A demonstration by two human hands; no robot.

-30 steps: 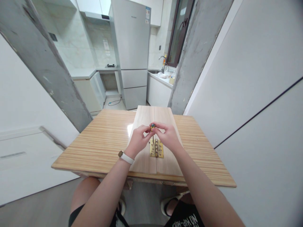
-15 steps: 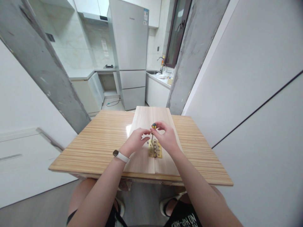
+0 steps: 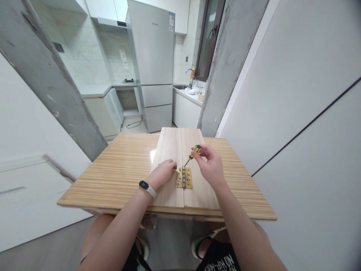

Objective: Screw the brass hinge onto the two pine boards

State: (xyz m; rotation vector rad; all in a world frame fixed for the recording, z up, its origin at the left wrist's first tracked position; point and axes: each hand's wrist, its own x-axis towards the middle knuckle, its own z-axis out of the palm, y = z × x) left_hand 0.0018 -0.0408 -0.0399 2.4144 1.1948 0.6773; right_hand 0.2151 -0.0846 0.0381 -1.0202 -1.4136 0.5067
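A brass butt hinge (image 3: pixel 184 178) lies opened flat across the seam between two pale wooden boards (image 3: pixel 170 141). My right hand (image 3: pixel 212 165) is closed around a yellow-and-black screwdriver (image 3: pixel 196 149), tilted with its handle up and to the right. The screwdriver's tip is at the top end of the hinge's knuckle; I cannot tell if it touches. Beside the hinge's upper left corner, my left hand (image 3: pixel 163 174) rests low over the left board. Its fingers are curled together, and whatever they may pinch is hidden. A small dark bit (image 3: pixel 158 164) shows behind that hand.
The boards lie on a striped wooden table (image 3: pixel 121 169), its front edge close to my legs. Beyond it stand a grey fridge (image 3: pixel 158 56), a counter with a sink (image 3: pixel 182 87) and kitchen cabinets. White panels and grey pillars flank the table.
My right hand has moved right and tilted the screwdriver, which stood nearly upright over the left leaf. My left hand has come down from the screwdriver to the hinge's left side, fingers curling in.
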